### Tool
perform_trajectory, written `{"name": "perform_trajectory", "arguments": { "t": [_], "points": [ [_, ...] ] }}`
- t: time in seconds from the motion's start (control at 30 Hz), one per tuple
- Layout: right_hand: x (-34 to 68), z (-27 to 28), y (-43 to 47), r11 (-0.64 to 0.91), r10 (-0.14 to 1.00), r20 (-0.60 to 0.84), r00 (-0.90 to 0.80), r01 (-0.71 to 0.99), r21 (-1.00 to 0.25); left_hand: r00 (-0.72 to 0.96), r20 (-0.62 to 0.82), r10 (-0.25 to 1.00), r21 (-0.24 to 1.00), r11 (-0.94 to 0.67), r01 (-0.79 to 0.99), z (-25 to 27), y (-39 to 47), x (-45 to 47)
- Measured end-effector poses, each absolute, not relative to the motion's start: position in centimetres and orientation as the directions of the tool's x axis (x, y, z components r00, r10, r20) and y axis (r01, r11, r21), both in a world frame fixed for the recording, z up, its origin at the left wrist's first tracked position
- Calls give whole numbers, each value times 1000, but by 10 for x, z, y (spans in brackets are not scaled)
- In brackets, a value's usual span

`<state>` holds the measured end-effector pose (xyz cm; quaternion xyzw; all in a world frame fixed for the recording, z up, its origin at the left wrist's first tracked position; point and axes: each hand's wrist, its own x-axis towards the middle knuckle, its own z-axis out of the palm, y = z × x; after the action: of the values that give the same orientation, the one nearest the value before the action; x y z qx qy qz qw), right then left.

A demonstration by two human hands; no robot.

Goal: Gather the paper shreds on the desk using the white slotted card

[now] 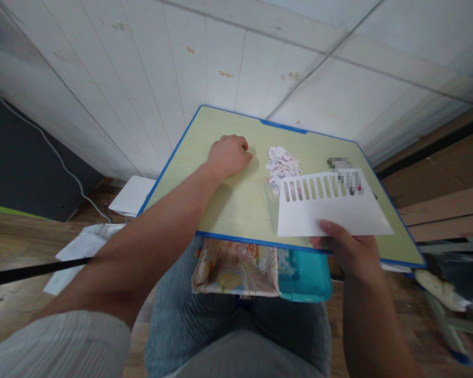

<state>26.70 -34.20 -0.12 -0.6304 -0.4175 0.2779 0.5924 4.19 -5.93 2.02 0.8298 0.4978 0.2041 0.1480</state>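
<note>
In my right hand [349, 247] is a white paper sheet [319, 218] with a row of slots cut along its far side. The thumb presses on top of the sheet, with fingers beneath. It is held over the right part of a pale yellow tabletop [236, 210] with blue edging. My left hand [228, 155] lies on the left half of the tabletop, fingers loosely curled; whatever they may hold is hidden. Between the hands is a pile of small white paper scraps [283, 165], partly covered by the sheet. A blurred dark item [337, 163] lies beyond the sheet.
A white panelled wall [220, 63] stands behind the table. Below its near edge, above my lap, are a patterned cloth-covered tray [236, 275] and a turquoise plastic container [309, 275]. A white box [132, 194] stands at left; cardboard [449, 157] is at right.
</note>
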Motion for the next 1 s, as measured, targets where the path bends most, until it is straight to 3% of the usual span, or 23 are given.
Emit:
{"name": "perform_trajectory", "arguments": {
  "t": [0.13,0.23,0.4,0.6,0.83,1.0],
  "points": [
    [260,0,-326,189,722,194,664,80,-979,430,185,884,435,-465,771,21,-60,42],
    [262,-2,-319,157,631,210,747,143,-977,430,182,884,430,-465,774,20,-60,42],
    [278,-6,-314,30,616,267,741,316,-948,429,186,884,416,-467,780,19,-59,44],
    [278,-3,-311,-65,701,298,648,474,-878,430,187,883,406,-468,785,18,-58,44],
    [273,-2,-315,38,658,284,698,346,-938,428,186,885,402,-466,789,18,-57,43],
    [269,4,-312,-20,666,267,697,375,-927,422,180,889,427,-457,780,19,-58,43]
  ]
}}
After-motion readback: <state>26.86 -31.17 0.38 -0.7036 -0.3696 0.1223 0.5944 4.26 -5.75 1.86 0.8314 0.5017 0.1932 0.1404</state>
